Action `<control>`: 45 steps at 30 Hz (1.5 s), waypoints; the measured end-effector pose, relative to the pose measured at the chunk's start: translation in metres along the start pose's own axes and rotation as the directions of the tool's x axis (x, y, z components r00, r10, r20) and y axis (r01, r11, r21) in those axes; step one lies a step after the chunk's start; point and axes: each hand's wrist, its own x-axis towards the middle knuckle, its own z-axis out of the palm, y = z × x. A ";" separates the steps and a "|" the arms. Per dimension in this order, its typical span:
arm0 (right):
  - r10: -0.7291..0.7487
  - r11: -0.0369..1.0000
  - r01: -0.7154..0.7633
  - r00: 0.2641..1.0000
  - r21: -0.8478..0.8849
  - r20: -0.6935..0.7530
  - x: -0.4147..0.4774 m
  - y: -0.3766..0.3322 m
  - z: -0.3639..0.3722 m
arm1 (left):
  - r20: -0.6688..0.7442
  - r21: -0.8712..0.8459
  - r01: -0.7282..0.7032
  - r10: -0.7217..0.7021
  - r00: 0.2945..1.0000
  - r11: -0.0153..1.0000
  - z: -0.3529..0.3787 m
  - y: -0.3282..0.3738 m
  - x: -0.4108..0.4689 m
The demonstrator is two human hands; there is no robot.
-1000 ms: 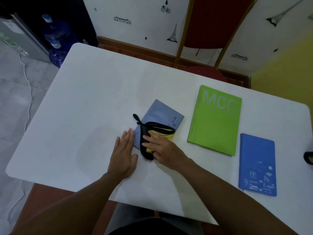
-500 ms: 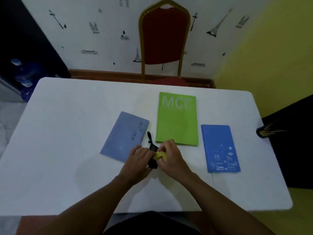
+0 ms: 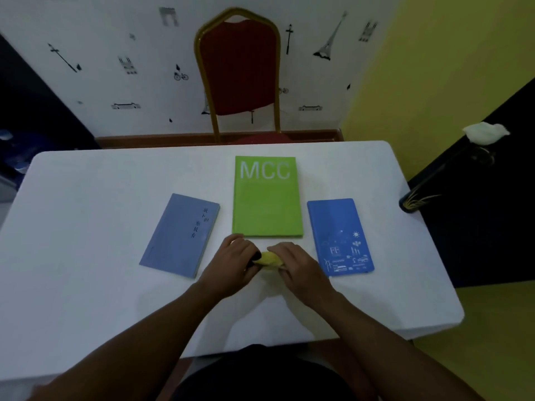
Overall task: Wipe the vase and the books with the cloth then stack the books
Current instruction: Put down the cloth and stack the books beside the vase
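you held the cloth (image 3: 269,259) bunched between your left hand (image 3: 231,266) and right hand (image 3: 301,269), both closed on it, just in front of the green book (image 3: 267,204). it looked soft and limp; grip a gathered wad so no loose ends drag.

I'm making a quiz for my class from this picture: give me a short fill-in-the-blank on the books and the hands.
1. The book with the letters MCC has a ____ cover.
2. The number of books lying flat on the white table is ____.
3. Both the left hand and the right hand hold the yellow ____.
4. The bright blue book lies to the ____ of the green one.

Missing words: green; three; cloth; right
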 end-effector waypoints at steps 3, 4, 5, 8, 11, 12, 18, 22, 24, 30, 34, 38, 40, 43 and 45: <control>-0.095 0.995 0.096 0.995 -0.038 0.034 -0.015 0.005 0.003 | 0.056 -0.018 -0.119 0.120 0.991 0.993 -0.007 -0.001 -0.009; -0.123 0.992 0.126 0.988 -0.022 0.096 -0.025 0.008 0.006 | 0.118 -0.048 -0.166 0.171 0.978 0.985 -0.008 -0.001 -0.016; -0.154 0.988 0.157 0.974 -0.006 0.164 -0.036 0.012 0.010 | 0.194 -0.079 -0.208 0.220 0.956 0.975 -0.007 -0.002 -0.025; -0.176 0.983 0.184 0.925 0.008 0.336 -0.064 0.018 0.023 | 0.417 -0.008 -0.233 0.214 0.883 0.973 0.004 -0.004 -0.049; -0.118 0.987 0.146 0.933 -0.059 0.339 -0.069 0.022 0.044 | 0.487 0.100 -0.093 0.033 0.873 0.991 0.023 -0.007 -0.060; -0.102 0.984 0.146 0.933 -0.103 0.346 -0.067 0.023 0.050 | 0.502 0.144 -0.075 -0.007 0.865 0.987 0.029 -0.007 -0.062; -0.117 0.992 0.128 0.945 -0.017 0.305 -0.055 0.032 0.048 | 0.444 0.267 -0.046 -0.081 0.892 0.963 0.045 0.002 -0.048; 0.106 0.991 -0.111 0.993 0.078 0.057 -0.045 0.056 0.023 | 0.333 0.117 0.027 -0.064 0.941 0.993 0.047 0.023 0.005; 0.328 0.940 -0.326 0.945 0.097 -0.009 -0.039 0.074 0.005 | 0.319 0.020 0.094 -0.096 0.943 0.995 0.050 0.040 0.037; 0.660 0.751 -0.660 0.751 0.000 0.004 -0.032 0.131 -0.029 | 0.468 -0.128 0.388 -0.290 0.835 0.913 0.078 0.083 0.107; 0.740 0.672 -0.739 0.673 0.049 0.008 -0.036 0.144 -0.038 | 0.534 -0.184 0.526 -0.365 0.763 0.830 0.099 0.106 0.128; 0.745 0.664 -0.725 0.663 0.186 -0.074 -0.039 0.139 -0.038 | 0.532 -0.257 0.657 -0.464 0.708 0.708 0.110 0.120 0.131; 0.794 0.603 -0.758 0.601 0.248 -0.091 -0.034 0.137 -0.037 | 0.513 -0.318 0.691 -0.495 0.701 0.649 0.115 0.120 0.131; 0.921 0.370 -0.828 0.386 0.422 -0.050 -0.017 0.139 -0.044 | 0.502 -0.452 0.778 -0.596 0.626 0.437 0.115 0.119 0.133; 0.956 0.245 -0.808 0.294 0.535 0.007 -0.010 0.144 -0.050 | 0.532 -0.549 0.808 -0.657 0.534 0.213 0.109 0.116 0.138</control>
